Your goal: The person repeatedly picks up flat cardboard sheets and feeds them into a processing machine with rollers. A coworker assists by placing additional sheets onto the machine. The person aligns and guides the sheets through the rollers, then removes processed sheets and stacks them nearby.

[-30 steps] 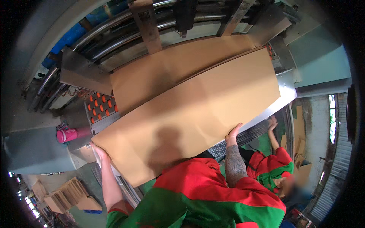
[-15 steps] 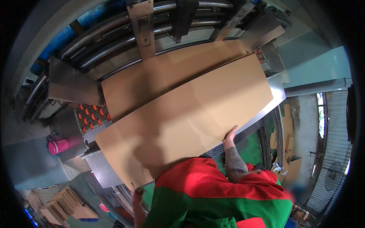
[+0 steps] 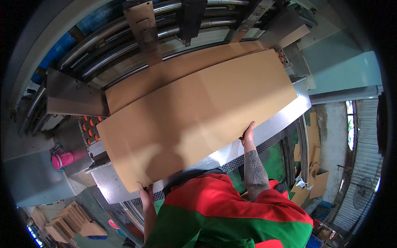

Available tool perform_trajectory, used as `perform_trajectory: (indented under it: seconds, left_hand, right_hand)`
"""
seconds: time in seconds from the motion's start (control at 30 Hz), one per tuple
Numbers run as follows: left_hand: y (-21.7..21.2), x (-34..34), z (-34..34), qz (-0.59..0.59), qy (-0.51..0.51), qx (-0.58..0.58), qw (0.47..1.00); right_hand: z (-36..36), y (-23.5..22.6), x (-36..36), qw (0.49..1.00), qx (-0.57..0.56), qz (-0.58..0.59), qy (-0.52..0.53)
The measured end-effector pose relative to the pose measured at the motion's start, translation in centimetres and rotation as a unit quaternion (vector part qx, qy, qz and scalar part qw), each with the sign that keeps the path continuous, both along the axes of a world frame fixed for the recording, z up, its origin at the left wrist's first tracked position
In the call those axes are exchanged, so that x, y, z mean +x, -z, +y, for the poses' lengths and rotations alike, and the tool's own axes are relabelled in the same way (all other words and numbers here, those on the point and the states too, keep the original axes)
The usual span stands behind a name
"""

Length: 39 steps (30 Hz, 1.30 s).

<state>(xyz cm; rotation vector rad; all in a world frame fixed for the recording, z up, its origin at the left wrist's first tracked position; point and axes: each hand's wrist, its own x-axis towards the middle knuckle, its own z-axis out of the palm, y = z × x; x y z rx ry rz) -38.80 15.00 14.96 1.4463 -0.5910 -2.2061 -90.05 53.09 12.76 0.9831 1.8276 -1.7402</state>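
Observation:
A large brown cardboard sheet (image 3: 198, 111) lies slanted across the machine's metal feed table (image 3: 281, 113). My left hand (image 3: 145, 194) grips its near edge close to the left corner, thumb on top. Farther right along the same edge, my right hand (image 3: 248, 135) holds on with the thumb above and the fingers underneath, mostly hidden. Beyond it, partly covered by the held sheet, is another cardboard piece (image 3: 173, 68) lying up against the machine's guides; whether it is one sheet or a stack I cannot tell.
Metal rollers (image 3: 169, 31) and upright brackets (image 3: 142, 31) cross the far side. A steel side plate (image 3: 74, 93) stands at the left, above orange wheels (image 3: 89, 128). A pink jug (image 3: 62, 159) hangs at the left. Stacked cardboard (image 3: 68, 221) is on the floor at lower left.
Both hands have moved forward, pushing the cardboard sheet farther over the piece behind it. More of the metal table shows along the near edge.

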Motion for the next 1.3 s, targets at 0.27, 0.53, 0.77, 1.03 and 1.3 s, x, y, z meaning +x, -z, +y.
perform_trajectory:
  seconds: [0.27, 0.53, 0.77, 1.03, 1.3]
  left_hand:
    - [1.4, -8.9, -9.2, -0.070, 0.019, 0.074, 0.995]
    - [-0.4, -17.4, -18.3, -0.022, -0.007, 0.094, 0.995]
    - [2.1, -19.0, -20.9, 0.001, 0.021, 0.080, 0.997]
    - [7.5, -20.9, -18.6, 0.042, -0.102, 0.075, 0.991]
    - [9.0, -21.9, -17.8, 0.011, -0.129, -0.033, 0.991]
  right_hand:
    - [-1.6, -1.1, -8.0, 0.992, 0.025, -0.007, -0.125]
    - [-7.0, -1.0, -14.8, 0.967, -0.042, 0.069, -0.240]
    - [-9.2, 0.1, -17.5, 0.980, -0.042, -0.045, -0.187]
    - [-9.8, 7.0, -17.9, 0.949, -0.293, 0.096, 0.062]
    - [-10.0, 8.5, -18.4, 0.963, -0.206, 0.137, 0.109]
